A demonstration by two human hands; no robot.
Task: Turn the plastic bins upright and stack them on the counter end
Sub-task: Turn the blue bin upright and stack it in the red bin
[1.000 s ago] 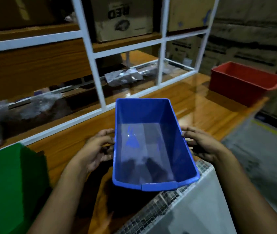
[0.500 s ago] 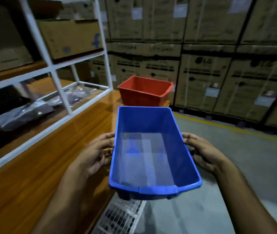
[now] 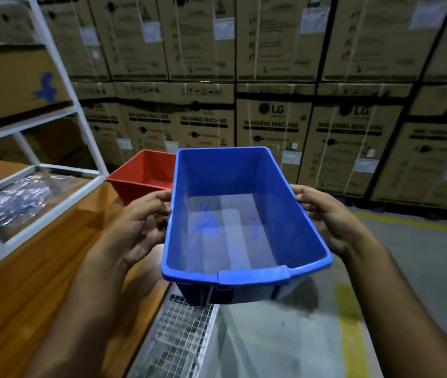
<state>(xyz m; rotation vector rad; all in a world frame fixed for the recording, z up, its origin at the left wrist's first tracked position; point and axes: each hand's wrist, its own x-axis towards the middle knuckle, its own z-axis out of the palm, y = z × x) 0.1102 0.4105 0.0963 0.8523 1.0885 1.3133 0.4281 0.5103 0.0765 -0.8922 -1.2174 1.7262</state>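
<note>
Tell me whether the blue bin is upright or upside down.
Upright: the blue bin shows its open top and bare floor, held between left hand and right hand.

Read beyond my hands | stacked cardboard cartons [image 3: 274,126]: "LG" logo, "WASHING MACHINE" below it | same print repeated on the cartons either side, partly blurred | white stickers [image 3: 292,156] on cartons: print too small to read

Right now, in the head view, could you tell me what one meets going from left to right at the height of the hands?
White shelf frame → left hand → blue bin → right hand
</note>
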